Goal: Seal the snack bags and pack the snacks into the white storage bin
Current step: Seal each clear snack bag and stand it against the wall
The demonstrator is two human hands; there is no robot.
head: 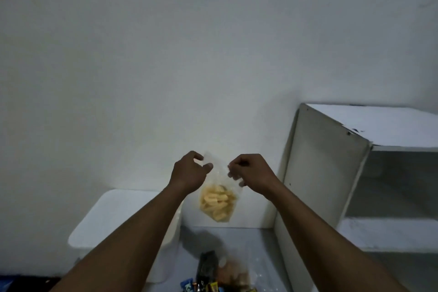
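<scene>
Left hand (189, 170) and right hand (250, 170) pinch the top of the snack bag (216, 205), which hangs at 6 o'clock. The white storage bin (106, 218) sits at 8 o'clock. An uneven pinch could leave the seal gaping and spill the snacks.

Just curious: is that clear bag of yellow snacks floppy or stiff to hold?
Probably floppy: the bag hangs slack below the left hand and right hand pinching its top. Likely light, since pinches alone carry it. The puffy snacks might crush if squeezed.
</scene>
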